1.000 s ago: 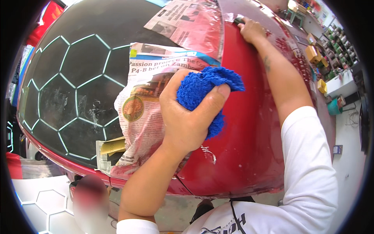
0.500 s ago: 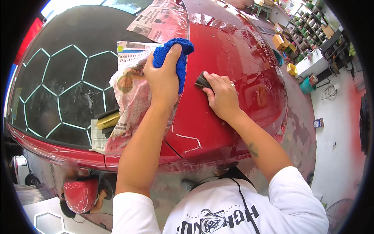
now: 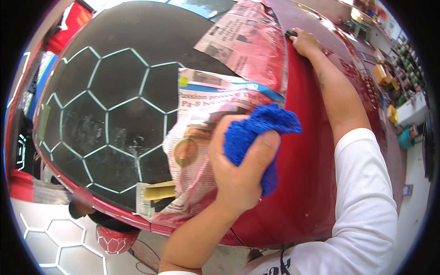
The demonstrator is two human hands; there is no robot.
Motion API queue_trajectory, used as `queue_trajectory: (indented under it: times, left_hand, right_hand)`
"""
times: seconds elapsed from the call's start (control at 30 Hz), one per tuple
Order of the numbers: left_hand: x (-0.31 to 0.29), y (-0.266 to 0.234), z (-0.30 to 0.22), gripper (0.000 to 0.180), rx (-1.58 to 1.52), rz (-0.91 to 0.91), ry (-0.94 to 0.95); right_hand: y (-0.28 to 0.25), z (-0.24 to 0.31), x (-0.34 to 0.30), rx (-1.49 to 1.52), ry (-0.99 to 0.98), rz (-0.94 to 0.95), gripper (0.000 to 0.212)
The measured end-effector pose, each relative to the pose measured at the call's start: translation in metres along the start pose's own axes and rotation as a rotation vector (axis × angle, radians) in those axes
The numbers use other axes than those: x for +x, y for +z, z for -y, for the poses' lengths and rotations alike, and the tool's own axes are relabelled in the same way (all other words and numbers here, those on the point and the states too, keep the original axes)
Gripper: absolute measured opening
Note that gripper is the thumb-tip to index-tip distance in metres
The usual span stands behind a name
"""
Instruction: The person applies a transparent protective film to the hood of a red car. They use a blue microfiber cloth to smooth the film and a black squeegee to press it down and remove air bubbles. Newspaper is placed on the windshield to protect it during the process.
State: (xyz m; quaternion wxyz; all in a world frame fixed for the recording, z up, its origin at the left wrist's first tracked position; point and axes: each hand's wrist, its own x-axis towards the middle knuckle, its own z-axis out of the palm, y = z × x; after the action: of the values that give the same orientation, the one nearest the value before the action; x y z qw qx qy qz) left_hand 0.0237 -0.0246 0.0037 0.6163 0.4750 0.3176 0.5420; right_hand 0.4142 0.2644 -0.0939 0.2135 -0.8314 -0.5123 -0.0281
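Note:
My left hand (image 3: 236, 181) is closed around a crumpled blue cloth (image 3: 245, 137), above newspaper masking (image 3: 195, 119) and the edge of a glossy red car panel (image 3: 307, 174). Stretched far forward, my right hand (image 3: 306, 43) grips a small dark sanding block (image 3: 290, 33) against the panel's far part. My fingers hide most of that block. The newspaper lies wrinkled along the seam between the red panel and the black roof (image 3: 137, 23).
Pale tape in hexagons (image 3: 106, 107) marks the black roof. A gold-coloured block (image 3: 159, 191) rests beside the newspaper. Behind the car's near side, a person with a red taped part (image 3: 117, 240) is partly visible. Shelves of cans (image 3: 405, 68) and a teal bucket (image 3: 405, 138) stand at right.
My right hand has slid the sanding block forward to the panel's far part. My left hand, still holding the cloth, now appears lower and further right as the view has shifted.

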Motion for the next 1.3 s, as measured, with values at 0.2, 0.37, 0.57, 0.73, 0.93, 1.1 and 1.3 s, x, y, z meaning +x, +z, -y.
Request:
queue_trajectory:
  times: [0.2, 0.37, 0.57, 0.73, 0.93, 1.1, 1.3]
  left_hand:
    - [0.003, 0.009, 0.009, 0.021, -0.071, 0.045, -0.032]
    - [0.001, 0.007, 0.014, 0.021, -0.098, -0.035, 0.030]
    - [0.003, 0.026, 0.029, 0.024, -0.140, -0.019, 0.039]
    - [0.002, 0.020, 0.014, 0.023, -0.162, -0.068, -0.052]
    - [-0.002, 0.003, -0.007, 0.021, -0.147, -0.070, -0.138]
    - [0.001, 0.007, 0.002, 0.023, -0.036, 0.013, -0.100]
    - [0.004, 0.006, 0.007, 0.022, -0.146, -0.024, -0.049]
  right_hand:
    - [-0.015, 0.008, -0.058, -0.108, -0.041, -0.017, 0.045]
    - [-0.047, 0.051, -0.262, 0.052, -0.351, -0.139, 0.044]
    - [-0.076, 0.037, -0.345, 0.080, -0.420, -0.148, 0.049]
    - [-0.035, 0.036, -0.207, 0.030, -0.312, -0.169, 0.041]
    - [-0.001, 0.042, -0.041, -0.031, -0.122, 0.014, 0.047]
    - [0.026, -0.030, 0.063, 0.058, -0.261, -0.046, 0.047]
    - [-0.019, 0.043, -0.126, 0.005, -0.212, -0.040, 0.043]
